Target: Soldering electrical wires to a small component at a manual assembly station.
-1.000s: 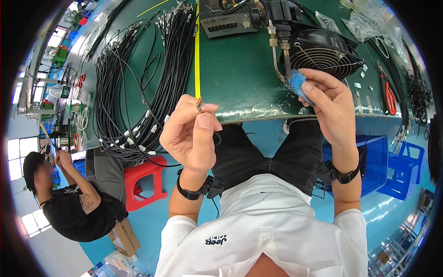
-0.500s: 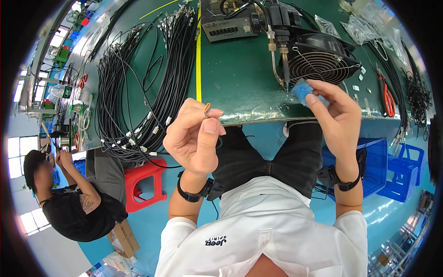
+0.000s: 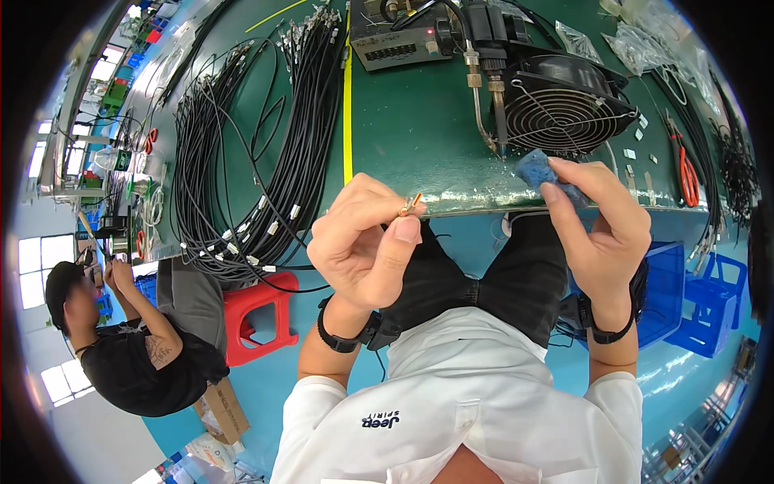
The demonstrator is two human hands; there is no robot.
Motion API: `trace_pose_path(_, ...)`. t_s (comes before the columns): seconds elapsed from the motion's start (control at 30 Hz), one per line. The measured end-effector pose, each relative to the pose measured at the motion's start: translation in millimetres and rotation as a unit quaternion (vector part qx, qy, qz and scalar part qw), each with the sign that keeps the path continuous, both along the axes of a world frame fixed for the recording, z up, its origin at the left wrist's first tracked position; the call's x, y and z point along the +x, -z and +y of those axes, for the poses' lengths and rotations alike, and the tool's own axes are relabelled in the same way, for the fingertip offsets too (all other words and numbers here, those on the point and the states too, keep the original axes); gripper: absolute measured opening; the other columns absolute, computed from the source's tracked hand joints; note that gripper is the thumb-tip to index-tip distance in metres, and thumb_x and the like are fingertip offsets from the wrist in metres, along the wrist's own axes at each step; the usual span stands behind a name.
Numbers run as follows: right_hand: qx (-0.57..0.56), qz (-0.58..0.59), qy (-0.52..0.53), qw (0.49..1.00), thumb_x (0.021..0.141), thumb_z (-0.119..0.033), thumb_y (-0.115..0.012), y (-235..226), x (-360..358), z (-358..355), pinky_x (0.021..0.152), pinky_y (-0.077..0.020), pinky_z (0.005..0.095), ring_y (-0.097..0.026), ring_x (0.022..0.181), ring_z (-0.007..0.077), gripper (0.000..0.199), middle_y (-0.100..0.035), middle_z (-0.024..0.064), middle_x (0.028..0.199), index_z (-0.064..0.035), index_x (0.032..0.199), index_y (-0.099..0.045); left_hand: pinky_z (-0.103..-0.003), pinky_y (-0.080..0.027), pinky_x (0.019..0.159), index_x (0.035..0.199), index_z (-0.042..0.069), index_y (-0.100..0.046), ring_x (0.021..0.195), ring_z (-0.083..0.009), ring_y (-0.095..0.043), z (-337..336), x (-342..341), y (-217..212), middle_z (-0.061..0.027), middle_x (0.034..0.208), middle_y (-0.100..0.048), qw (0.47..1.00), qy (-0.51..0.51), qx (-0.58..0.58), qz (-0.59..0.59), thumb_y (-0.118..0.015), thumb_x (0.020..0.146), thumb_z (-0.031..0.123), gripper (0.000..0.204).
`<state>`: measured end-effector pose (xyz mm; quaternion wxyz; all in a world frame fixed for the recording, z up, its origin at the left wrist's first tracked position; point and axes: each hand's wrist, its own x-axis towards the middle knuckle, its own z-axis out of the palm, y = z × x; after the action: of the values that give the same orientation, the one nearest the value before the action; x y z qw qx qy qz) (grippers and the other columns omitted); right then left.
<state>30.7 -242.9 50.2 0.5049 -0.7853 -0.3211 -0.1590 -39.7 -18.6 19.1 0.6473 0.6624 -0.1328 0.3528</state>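
My left hand [image 3: 363, 246] is raised over the bench's near edge, thumb and forefinger pinching a small gold-coloured connector [image 3: 412, 204] whose thin tip points up and right. Whether a cable hangs from it is hidden by the fingers. My right hand [image 3: 609, 226] grips a blue sponge [image 3: 534, 169] between thumb and fingers. The sponge is beside the tip of a fixed soldering iron [image 3: 501, 129], which points down towards the bench; a small gap seems to separate them.
Bundled black cables [image 3: 278, 177] with white tags lie on the green bench [image 3: 403, 121] at left. A control box [image 3: 399, 48] and a fan [image 3: 556, 113] stand behind. Red-handled pliers [image 3: 687, 173] lie right. A co-worker [image 3: 145, 355] sits left, near a red stool [image 3: 258, 323].
My left hand has moved right and tilted the connector towards the right. My right hand has shifted right and slightly down with the sponge, away from the iron's tip.
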Motion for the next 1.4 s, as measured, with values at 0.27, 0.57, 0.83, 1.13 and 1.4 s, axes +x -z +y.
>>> trace_pose_path(0.27, -0.025, -0.092, -0.010, 0.995, 0.070, 0.010, -0.073, 14, 7, 3, 0.061, -0.0490, 0.0292, -0.063, 0.068, 0.0243, 0.028, -0.069, 0.0122, 0.082, 0.0016, 0.097, -0.069, -0.026, -0.040, 0.058, 0.086, -0.006, -0.067, 0.061, -0.0177, -0.052, 5, -5, -3, -0.0085, 0.069, -0.065, 0.998, -0.001, 0.065, -0.008, -0.066, 0.074, -0.004, 0.012)
trace_pose_path(0.57, 0.002, -0.061, 0.058, 0.996, 0.072, 0.010, -0.072, -17, 8, -17, 0.064, -0.0476, 0.0264, -0.063, 0.071, 0.0195, 0.025, -0.068, 0.0123, 0.085, 0.0042, 0.096, -0.068, -0.027, -0.039, 0.052, 0.085, -0.003, -0.069, 0.057, -0.0167, -0.053, -4, 4, -13, -0.0069, 0.067, -0.064, 0.993, 0.006, 0.112, -0.023, -0.068, 0.074, -0.004, 0.011)
trace_pose_path(0.83, -0.085, 0.046, 0.136, 0.986, 0.084, 0.000, -0.068, -79, 59, 0, 0.083, -0.0452, 0.0248, -0.060, 0.090, 0.0130, 0.017, -0.067, 0.0036, 0.095, 0.0012, 0.101, -0.068, -0.024, -0.033, 0.043, 0.085, -0.001, -0.074, 0.046, -0.0112, -0.048, -29, 14, -11, -0.0056, 0.058, -0.059, 0.959, 0.155, 0.218, 0.094, -0.074, 0.072, -0.002, 0.013)
trace_pose_path(1.13, -0.097, -0.151, 0.098, 0.979, 0.085, -0.003, -0.066, -63, 55, -11, 0.080, -0.0441, 0.0246, -0.059, 0.095, 0.0150, 0.014, -0.066, 0.0084, 0.097, 0.0041, 0.098, -0.066, -0.027, -0.033, 0.042, 0.085, 0.003, -0.073, 0.046, -0.0140, -0.047, -26, 28, -11, -0.0050, 0.058, -0.057, 0.964, 0.141, 0.164, 0.156, -0.076, 0.074, 0.002, 0.011)
trace_pose_path(1.4, 0.019, 0.178, -0.081, 0.980, 0.075, 0.010, -0.069, 3, 0, -17, 0.071, -0.0496, 0.0255, -0.063, 0.078, 0.0181, 0.021, -0.068, 0.0131, 0.089, 0.0061, 0.096, -0.068, -0.026, -0.033, 0.042, 0.086, 0.002, -0.074, 0.046, -0.0132, -0.048, -24, 34, 2, -0.0057, 0.059, -0.059, 0.967, 0.124, 0.177, 0.135, -0.077, 0.072, 0.000, 0.015)
